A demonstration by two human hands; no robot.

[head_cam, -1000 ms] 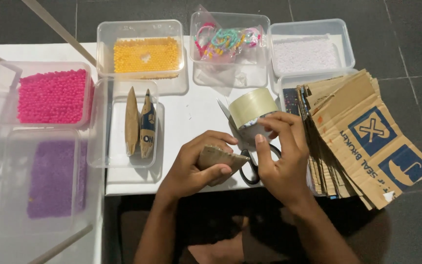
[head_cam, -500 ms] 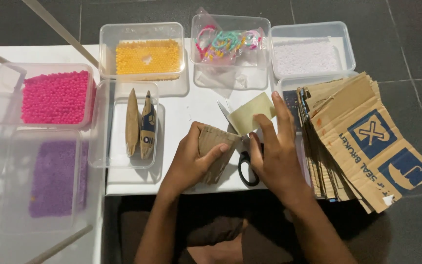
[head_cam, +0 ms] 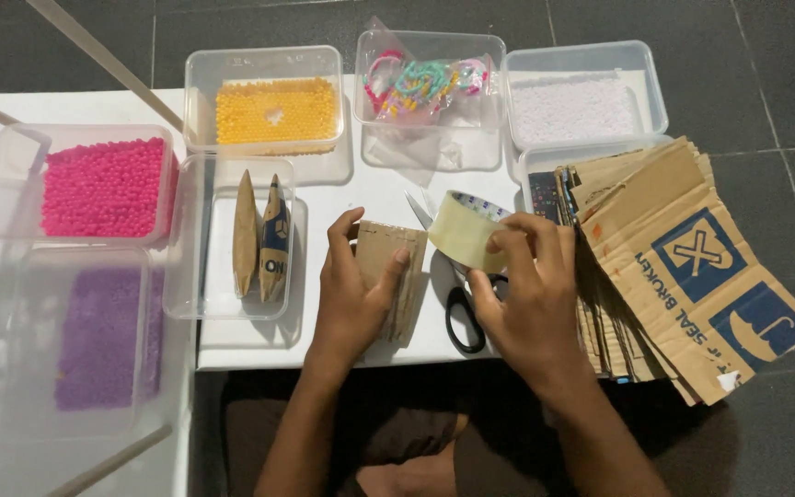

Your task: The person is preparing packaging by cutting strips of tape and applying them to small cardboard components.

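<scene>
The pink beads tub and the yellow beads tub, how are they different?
The pink beads tub sits at the left and looks heaped full; the yellow beads tub sits further back, its beads forming a flatter layer with a small bare spot in the middle. Both are clear plastic boxes without lids on the white table.

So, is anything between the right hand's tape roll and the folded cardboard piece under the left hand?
Nothing visible: the tape roll sits just right of the cardboard piece; the scissors lie lower, beside it.
</scene>
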